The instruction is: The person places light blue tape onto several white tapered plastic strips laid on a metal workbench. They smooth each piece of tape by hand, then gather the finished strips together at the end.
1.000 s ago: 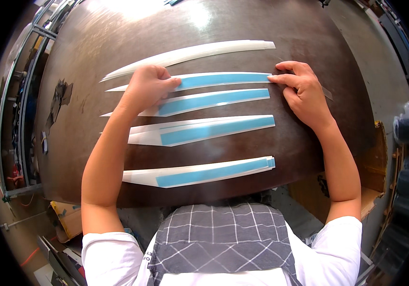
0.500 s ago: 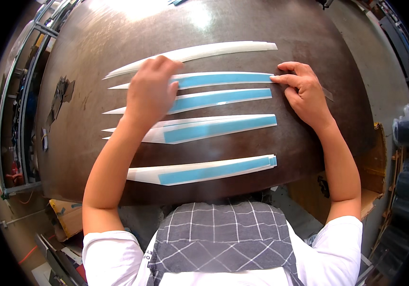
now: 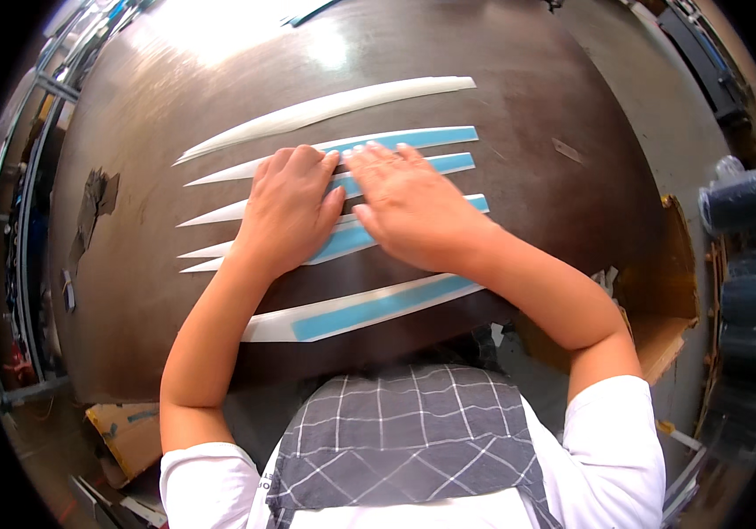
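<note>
Several long, pointed white strips lie across the brown table, their narrow tips to the left. The farthest strip [image 3: 343,108] is all white. Four nearer ones carry light blue bands: the second strip [image 3: 440,136], the third strip [image 3: 454,163], a doubled strip [image 3: 343,242] and the nearest strip [image 3: 369,310]. My left hand [image 3: 290,207] rests over the middle of the second and third strips, fingers bent slightly and thumb apart. Beside it, my right hand [image 3: 413,207] lies flat with its fingers stretched out, fingertips on the second strip. Both hands cover parts of the strips below.
The dark brown table [image 3: 537,212] fills the middle. A torn dark patch [image 3: 94,207] shows at its left, with a clear scrap [image 3: 568,151] at the right. A cardboard box [image 3: 660,291] stands off the right edge, near dark wrapped rolls [image 3: 748,203]. Metal shelving [image 3: 34,220] is at left.
My right hand has left the second strip's right end and moved left to its middle, flattening out. My left hand has come slightly nearer and settled beside it. The whole view has shifted a little.
</note>
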The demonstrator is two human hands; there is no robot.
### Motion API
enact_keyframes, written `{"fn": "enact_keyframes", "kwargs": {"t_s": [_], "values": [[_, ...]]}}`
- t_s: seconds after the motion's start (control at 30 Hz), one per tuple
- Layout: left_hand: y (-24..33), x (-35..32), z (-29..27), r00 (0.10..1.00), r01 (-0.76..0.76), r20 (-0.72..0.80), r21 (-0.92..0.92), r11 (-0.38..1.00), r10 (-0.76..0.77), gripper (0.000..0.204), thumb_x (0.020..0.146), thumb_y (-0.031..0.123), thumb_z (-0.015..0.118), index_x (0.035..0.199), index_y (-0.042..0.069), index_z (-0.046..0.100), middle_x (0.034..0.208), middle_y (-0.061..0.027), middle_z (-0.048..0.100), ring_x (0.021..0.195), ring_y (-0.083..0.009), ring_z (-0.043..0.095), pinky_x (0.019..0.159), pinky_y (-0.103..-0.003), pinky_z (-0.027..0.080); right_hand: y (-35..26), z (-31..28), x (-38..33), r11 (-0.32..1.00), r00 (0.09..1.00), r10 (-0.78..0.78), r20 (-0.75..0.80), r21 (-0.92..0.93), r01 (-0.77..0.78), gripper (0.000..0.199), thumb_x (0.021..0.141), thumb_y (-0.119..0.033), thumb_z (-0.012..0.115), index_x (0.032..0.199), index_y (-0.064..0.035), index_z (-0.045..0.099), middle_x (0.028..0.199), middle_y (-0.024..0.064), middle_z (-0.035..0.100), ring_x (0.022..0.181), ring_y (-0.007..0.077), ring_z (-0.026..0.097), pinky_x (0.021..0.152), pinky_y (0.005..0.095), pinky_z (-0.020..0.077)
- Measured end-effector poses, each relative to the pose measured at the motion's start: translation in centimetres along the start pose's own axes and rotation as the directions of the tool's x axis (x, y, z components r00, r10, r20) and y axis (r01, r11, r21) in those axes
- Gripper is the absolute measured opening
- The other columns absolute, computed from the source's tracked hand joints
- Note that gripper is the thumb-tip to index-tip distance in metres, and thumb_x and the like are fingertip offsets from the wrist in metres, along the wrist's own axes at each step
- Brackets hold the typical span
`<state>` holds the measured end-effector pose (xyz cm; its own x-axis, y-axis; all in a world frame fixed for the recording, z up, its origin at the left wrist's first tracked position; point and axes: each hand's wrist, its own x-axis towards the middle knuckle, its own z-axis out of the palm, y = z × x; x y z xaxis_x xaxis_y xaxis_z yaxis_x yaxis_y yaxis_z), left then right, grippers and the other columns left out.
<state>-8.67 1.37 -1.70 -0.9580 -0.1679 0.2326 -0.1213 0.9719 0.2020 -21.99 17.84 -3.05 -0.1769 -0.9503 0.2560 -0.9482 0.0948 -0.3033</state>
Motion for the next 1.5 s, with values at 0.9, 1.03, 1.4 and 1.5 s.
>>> {"fn": "enact_keyframes", "kwargs": {"t_s": [0.9, 1.03, 1.4, 1.5], "values": [[-2.3, -2.5, -1.7, 0.990, 0.099, -0.084, -0.121, 0.988, -0.109, 0.042, 0.092, 0.013, 0.070, 0.133, 0.005, 0.065, 0.129, -0.0144, 0.063, 0.122, -0.0348, 0.059, 0.103, -0.041, 0.049, 5.3, -5.1, -3.9, 0.948, 0.936, 0.307, -0.171, 0.144, -0.284, 0.055, 0.096, -0.026, 0.067, 0.137, 0.0084, 0.056, 0.141, 0.0282, 0.058, 0.133, 0.0408, 0.055, 0.113, 0.0450, 0.0428], [-3.0, -2.2, -4.7, 0.971, 0.224, 0.095, -0.033, 0.974, -0.220, 0.038, 0.082, 0.009, 0.071, 0.119, 0.005, 0.066, 0.119, -0.0126, 0.067, 0.116, -0.0311, 0.062, 0.099, -0.041, 0.051, 5.3, -7.4, -1.9, 0.939, 0.938, 0.340, 0.068, 0.025, -0.343, 0.037, 0.085, -0.015, 0.073, 0.117, 0.0015, 0.067, 0.116, 0.0197, 0.069, 0.115, 0.0367, 0.063, 0.101, 0.0433, 0.0500], [-4.8, 0.4, -5.2, 0.871, 0.271, 0.401, 0.088, 0.959, -0.283, 0.031, 0.077, 0.007, 0.069, 0.108, 0.004, 0.065, 0.104, -0.0124, 0.067, 0.100, -0.0308, 0.064, 0.091, -0.039, 0.052, 5.0, -7.9, 1.1, 0.922, 0.865, 0.384, 0.322, -0.179, -0.343, 0.015, 0.079, -0.010, 0.073, 0.092, -0.0037, 0.068, 0.101, 0.0153, 0.069, 0.105, 0.0333, 0.064, 0.091, 0.0433, 0.0525], [-5.2, 0.3, -4.6, 0.929, 0.275, 0.259, 0.000, 0.961, -0.266, 0.029, 0.077, 0.006, 0.069, 0.106, 0.004, 0.065, 0.108, -0.0130, 0.066, 0.100, -0.0314, 0.064, 0.092, -0.039, 0.052, 6.0, -7.9, 1.2, 0.934, 0.885, 0.353, 0.304, -0.168, -0.315, 0.017, 0.080, -0.010, 0.075, 0.092, -0.0030, 0.066, 0.101, 0.0145, 0.064, 0.106, 0.0323, 0.061, 0.092, 0.0421, 0.0503]]}}
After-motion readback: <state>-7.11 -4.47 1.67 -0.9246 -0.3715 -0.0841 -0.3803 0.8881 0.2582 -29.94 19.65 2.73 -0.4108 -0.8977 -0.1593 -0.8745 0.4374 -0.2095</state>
